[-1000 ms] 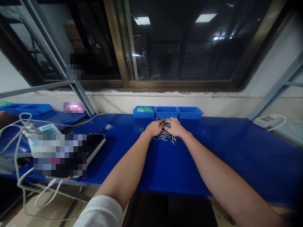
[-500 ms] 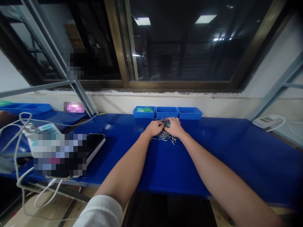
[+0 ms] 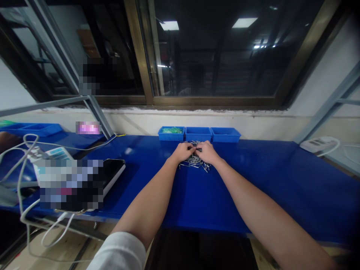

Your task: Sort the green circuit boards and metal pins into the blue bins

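A heap of thin, shiny metal pieces point(image 3: 194, 162), like pins or rivets, lies on the blue table point(image 3: 205, 198). My left hand point(image 3: 182, 152) is over the heap's left side, its fingers curled and the thumb pointing inward. Opposite it, my right hand point(image 3: 208, 152) is closed at the heap's right side, thumb and fingers brought together. The two thumbs nearly meet above the pieces. Something small and dark shows between the hands, too small to name. Most fingertips are hidden behind the hands.
Behind the heap stand a blue bin with green contents point(image 3: 172, 131) and two more blue bins point(image 3: 198, 133). To the left lie a phone-like device point(image 3: 114, 168) and white cables point(image 3: 19, 180). A white power strip point(image 3: 316, 144) lies far right. Another person's hand point(image 3: 8, 139) shows far left.
My fingers have shifted slightly over the heap. A greenish patch seen by my right fingers before no longer shows, and my left hand is turned a little further inward.
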The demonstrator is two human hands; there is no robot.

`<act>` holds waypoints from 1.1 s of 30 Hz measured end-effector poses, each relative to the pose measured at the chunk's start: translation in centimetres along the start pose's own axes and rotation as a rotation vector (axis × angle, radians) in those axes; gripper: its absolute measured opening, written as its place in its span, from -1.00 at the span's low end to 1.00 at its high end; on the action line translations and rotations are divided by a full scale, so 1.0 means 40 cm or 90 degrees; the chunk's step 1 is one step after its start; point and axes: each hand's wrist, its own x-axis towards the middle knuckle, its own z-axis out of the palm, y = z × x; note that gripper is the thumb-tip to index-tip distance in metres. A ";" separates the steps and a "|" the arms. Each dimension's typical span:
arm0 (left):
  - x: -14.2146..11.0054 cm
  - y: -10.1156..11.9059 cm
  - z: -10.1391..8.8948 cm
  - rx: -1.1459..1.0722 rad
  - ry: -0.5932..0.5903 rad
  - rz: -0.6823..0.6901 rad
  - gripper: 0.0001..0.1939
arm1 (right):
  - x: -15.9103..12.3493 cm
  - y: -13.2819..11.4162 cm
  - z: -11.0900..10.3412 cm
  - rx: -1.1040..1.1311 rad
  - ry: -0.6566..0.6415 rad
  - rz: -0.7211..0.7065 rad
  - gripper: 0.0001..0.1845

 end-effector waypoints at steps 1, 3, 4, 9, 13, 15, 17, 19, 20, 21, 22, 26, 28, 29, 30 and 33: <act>0.000 0.000 0.000 0.001 0.002 0.003 -0.74 | 0.000 0.002 -0.001 0.006 -0.003 -0.010 -0.80; 0.000 0.000 0.000 0.003 0.002 0.006 -0.76 | 0.001 0.006 -0.005 0.017 -0.002 -0.022 -0.81; 0.000 0.000 0.000 0.004 0.001 0.007 -0.77 | 0.001 0.006 -0.008 0.021 0.003 -0.022 -0.82; -0.003 0.005 -0.003 -0.004 0.023 -0.003 -0.81 | 0.001 0.000 -0.018 0.046 0.052 -0.016 -0.85; -0.003 0.009 -0.006 -0.043 0.070 0.031 -0.78 | 0.000 -0.003 -0.023 0.112 0.090 -0.001 -0.81; 0.000 0.010 -0.006 -0.047 0.093 0.045 -0.81 | -0.001 -0.004 -0.024 0.184 0.102 0.017 -0.81; 0.003 0.009 -0.004 -0.042 0.108 0.044 -0.83 | -0.001 -0.005 -0.024 0.267 0.115 0.038 -0.78; 0.005 0.010 -0.002 -0.033 0.113 0.035 -0.83 | 0.000 -0.005 -0.024 0.335 0.130 0.064 -0.75; 0.005 0.010 -0.002 -0.029 0.111 0.031 -0.82 | 0.001 -0.005 -0.024 0.363 0.134 0.074 -0.76; 0.005 0.011 -0.002 -0.027 0.108 0.029 -0.82 | 0.002 -0.005 -0.024 0.386 0.137 0.079 -0.77; 0.005 0.012 -0.002 -0.025 0.105 0.028 -0.80 | 0.003 -0.004 -0.023 0.405 0.138 0.078 -0.77; 0.005 0.014 -0.003 -0.015 0.094 0.026 -0.76 | 0.009 0.003 -0.020 0.438 0.133 0.065 -0.82; 0.005 0.013 -0.002 -0.011 0.088 0.022 -0.74 | 0.011 0.005 -0.018 0.445 0.126 0.073 -0.83; 0.006 0.013 -0.001 -0.009 0.087 0.018 -0.72 | 0.011 0.006 -0.018 0.452 0.124 0.077 -0.83; 0.006 0.012 -0.001 -0.007 0.086 0.014 -0.71 | 0.011 0.006 -0.018 0.464 0.124 0.080 -0.82; 0.007 0.011 0.000 -0.005 0.088 0.006 -0.68 | 0.011 0.003 -0.021 0.525 0.134 0.081 -0.76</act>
